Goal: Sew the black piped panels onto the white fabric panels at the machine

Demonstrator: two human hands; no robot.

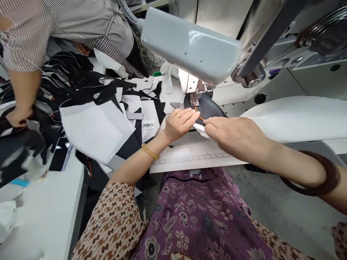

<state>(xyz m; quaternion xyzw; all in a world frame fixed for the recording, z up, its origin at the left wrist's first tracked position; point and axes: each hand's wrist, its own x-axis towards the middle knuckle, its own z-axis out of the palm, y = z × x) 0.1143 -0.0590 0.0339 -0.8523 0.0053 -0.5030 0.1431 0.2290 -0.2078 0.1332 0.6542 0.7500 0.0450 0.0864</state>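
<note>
Under the presser foot (194,99) of a sewing machine lies a black piece of material (213,107) with white fabric beneath it. A thin orange cord (200,116) runs from the foot toward my right hand. My left hand (180,123), with a ring on one finger, presses on the black piece just left of the cord, its fingers together. The thumb and forefinger of my right hand (238,136) are closed on the cord's near end at the edge of the piece. The undersides of both hands are hidden.
A grey machine head cover (189,45) hangs above the foot. White and black cut pieces (94,126) are heaped on the left, with a phone (60,154) on the white table (48,213). Another person's hand (20,116) touches the black pieces. A ruler strip (195,157) lines the front edge.
</note>
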